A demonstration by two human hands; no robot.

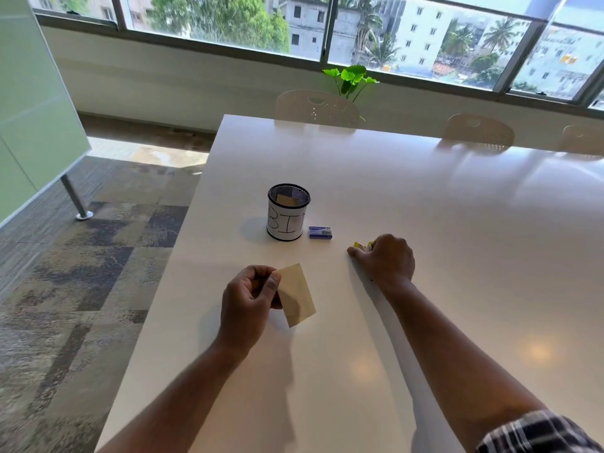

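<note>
As I read the view from its left side:
- Left hand [248, 305]: thumb and curled fingers pinch the cream paper slip [298, 295] by its left edge, just above the white table [425, 197].
- Slip: I judge it light, limp and easily creased. It is best taken by an edge, as here.
- Mesh cup [288, 212] marked BIN: beyond the slip, with a similar piece inside.
- Blue box [320, 232]: just beside the cup.
- Right hand [387, 259]: resting on the table, fingers curled over a small yellow item [360, 246] that I cannot identify.
</note>
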